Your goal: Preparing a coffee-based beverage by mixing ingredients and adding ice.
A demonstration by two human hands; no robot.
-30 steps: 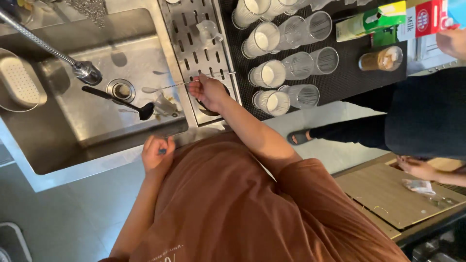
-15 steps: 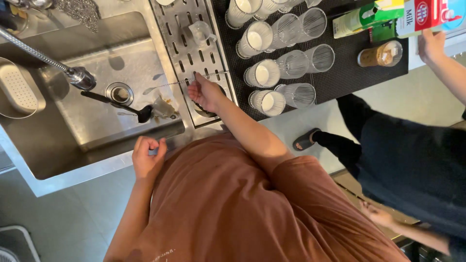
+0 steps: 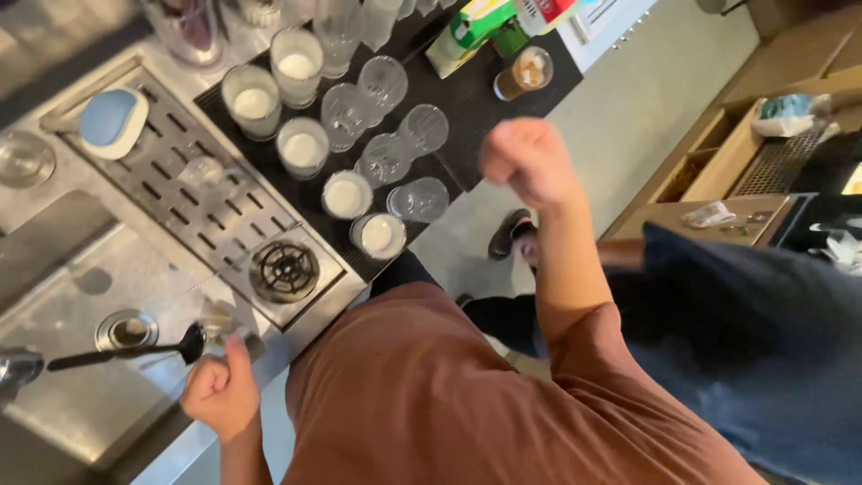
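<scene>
1. A café-style work area seen from above: a stainless steel table [image 3: 54,422] with a sunken sink at 8 o'clock, a slotted steel drain tray [image 3: 193,202] beside it, and a black rubber bar mat [image 3: 467,108] running toward 1 o'clock.

2. The left hand [image 3: 220,395], at 7 o'clock, is curled into a loose fist at the sink's near edge. Its grip is pressed together with the thumb up; whether it pinches anything cannot be told.

3. Just beside that hand, at its 10 o'clock, a black ladle [image 3: 126,352] lies in the sink, matte, with its long handle pointing toward 9 o'clock near the round drain [image 3: 126,330].

4. The right hand [image 3: 530,162] is raised in the air at 1 o'clock, blurred, fingers closed in a fist and apparently empty.

5. Judged from this, the work looks to be between steps, neither hand on a tool; any next move calls for one hand to open and settle on something.

6. On the mat stand clear ribbed glasses [image 3: 395,148], some holding white milk [image 3: 346,195], others empty and glossy. A round black rinser grate [image 3: 284,269] sits in the tray; a pale blue rounded pad [image 3: 109,119] rests at 10 o'clock.

7. Another person's dark sleeve [image 3: 754,323] fills 4 o'clock.
</scene>
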